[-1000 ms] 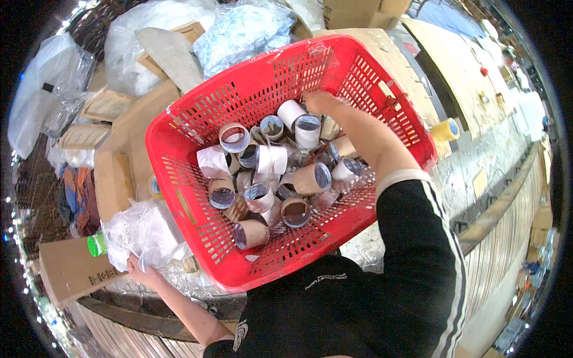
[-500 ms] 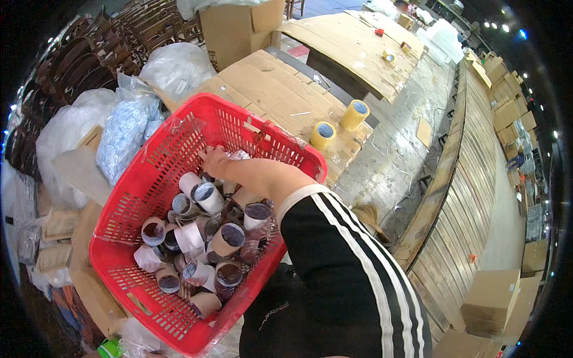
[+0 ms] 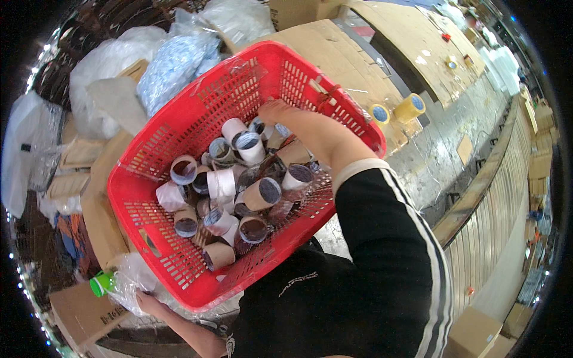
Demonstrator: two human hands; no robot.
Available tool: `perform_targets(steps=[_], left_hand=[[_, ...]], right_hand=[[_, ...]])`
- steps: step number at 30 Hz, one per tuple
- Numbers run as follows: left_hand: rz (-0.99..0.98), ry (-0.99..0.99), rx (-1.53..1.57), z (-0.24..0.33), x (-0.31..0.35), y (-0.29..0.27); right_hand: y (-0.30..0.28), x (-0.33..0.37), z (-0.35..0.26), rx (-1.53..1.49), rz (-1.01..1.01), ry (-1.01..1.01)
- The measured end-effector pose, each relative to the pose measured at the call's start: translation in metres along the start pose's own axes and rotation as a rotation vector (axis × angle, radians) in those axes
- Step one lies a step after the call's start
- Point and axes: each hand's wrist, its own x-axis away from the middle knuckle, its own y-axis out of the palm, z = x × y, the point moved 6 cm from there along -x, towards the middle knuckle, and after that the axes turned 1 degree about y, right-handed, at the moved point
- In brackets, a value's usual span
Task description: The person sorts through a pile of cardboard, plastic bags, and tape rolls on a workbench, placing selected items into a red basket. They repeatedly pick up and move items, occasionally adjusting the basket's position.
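— Basket (image 3: 179,137), red plastic, slatted walls: where does it sit?
— On a cluttered cardboard-covered bench, tilted toward the person, its near rim just above the dark shirt.
— What lies in it?
— A heap of cardboard tape cores (image 3: 239,179), brown and white, piled across the bottom.
— And the right hand (image 3: 286,116)?
— Reached in over the far wall, palm down among the upper cores; whether the fingers are closed on one I cannot tell.
— The left hand (image 3: 146,301)?
— Low at the basket's near corner, resting on crumpled clear plastic wrap (image 3: 128,283); its grip is too hidden to judge.
— Anything nearby?
— A green cap (image 3: 100,284) beside that wrap, and two yellow tape rolls (image 3: 410,107) beyond the basket's far side
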Motion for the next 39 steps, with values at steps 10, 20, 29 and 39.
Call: perform_targets(steps=[10, 20, 29, 39], left_hand=[[0.091, 0.003, 0.137, 0.036, 0.029, 0.006], [0.097, -0.014, 0.146, 0.025, 0.018, 0.012], [0.126, -0.023, 0.206, 0.029, 0.034, 0.012], [0.092, 0.051, 0.165, 0.006, 0.024, 0.012]], right_hand=[[-0.15, 0.043, 0.005, -0.755, -0.053, -0.233], [-0.157, 0.09, -0.061, -0.691, 0.1, -0.359], [-0.172, 0.09, -0.066, 0.006, 0.274, -0.454], [-0.124, 0.057, -0.078, -1.028, 0.001, -0.172]])
